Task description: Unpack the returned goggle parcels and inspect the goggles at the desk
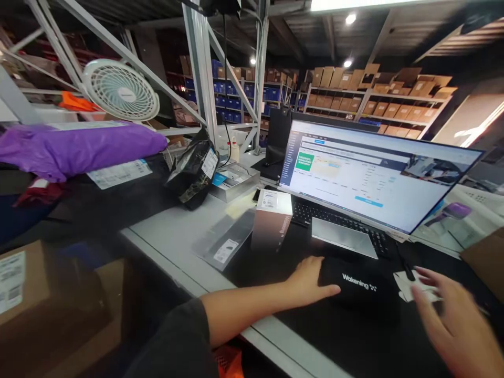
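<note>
My left hand point(311, 281) grips the left end of a black pouch point(362, 286) printed with white lettering, which lies on the black desk mat in front of the keyboard. My right hand point(457, 320) hovers at the lower right, blurred, its fingers spread apart and holding nothing, just over a small white paper slip point(413, 286) beside the pouch. A pink-and-white boxed item point(272, 220) stands upright just left of the keyboard point(338, 223).
A wide monitor point(378, 176) stands behind the keyboard. A flat grey packet point(226, 239), a black wrapped parcel point(195, 173) and a clear tray point(232, 181) lie on the white table. A purple bag point(79, 147), a white fan point(120, 89) and cardboard boxes point(23, 294) sit left.
</note>
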A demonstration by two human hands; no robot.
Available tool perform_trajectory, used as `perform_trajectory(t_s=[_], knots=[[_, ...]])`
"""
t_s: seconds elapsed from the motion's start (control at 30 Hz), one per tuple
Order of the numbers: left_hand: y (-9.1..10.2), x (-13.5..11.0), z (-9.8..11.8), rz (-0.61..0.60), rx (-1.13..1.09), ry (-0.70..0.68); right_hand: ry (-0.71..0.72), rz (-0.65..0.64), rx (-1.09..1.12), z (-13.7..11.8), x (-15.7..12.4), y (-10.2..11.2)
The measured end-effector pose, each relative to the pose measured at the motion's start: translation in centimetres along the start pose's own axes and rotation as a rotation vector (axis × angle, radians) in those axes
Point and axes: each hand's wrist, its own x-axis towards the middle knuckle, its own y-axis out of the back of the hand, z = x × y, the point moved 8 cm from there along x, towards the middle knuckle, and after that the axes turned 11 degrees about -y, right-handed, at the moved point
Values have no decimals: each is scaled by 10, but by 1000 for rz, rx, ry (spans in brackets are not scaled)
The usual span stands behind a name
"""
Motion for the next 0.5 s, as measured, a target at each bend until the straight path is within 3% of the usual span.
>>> perform_trajectory(t_s=[0.07, 0.13, 0.2, 0.23, 0.3, 0.37, 0.43, 0.5], knots=[[-1, -4, 3, -24, -29, -66, -91, -207, 158, 4, 15, -35], [-1, -8, 9, -51, -63, -168, -74, -500, 301, -3, 14, -64], [1, -11, 14, -53, -97, -287, 18, -675, 323, -17, 3, -72], [3, -12, 16, -36, -111, -352, 48, -689, 311, -24, -2, -70], [12, -13, 20, 69, -137, -480, 59, -596, 283, -34, -9, -60], [28, -14, 18, 279, -218, -517, 73, -427, 264, -47, -14, -48], [43, -15, 6, 520, -358, -400, 131, -217, 263, -66, -19, -37], [45, -15, -9, 638, -542, -209, 222, 21, 285, -90, -28, -28]])
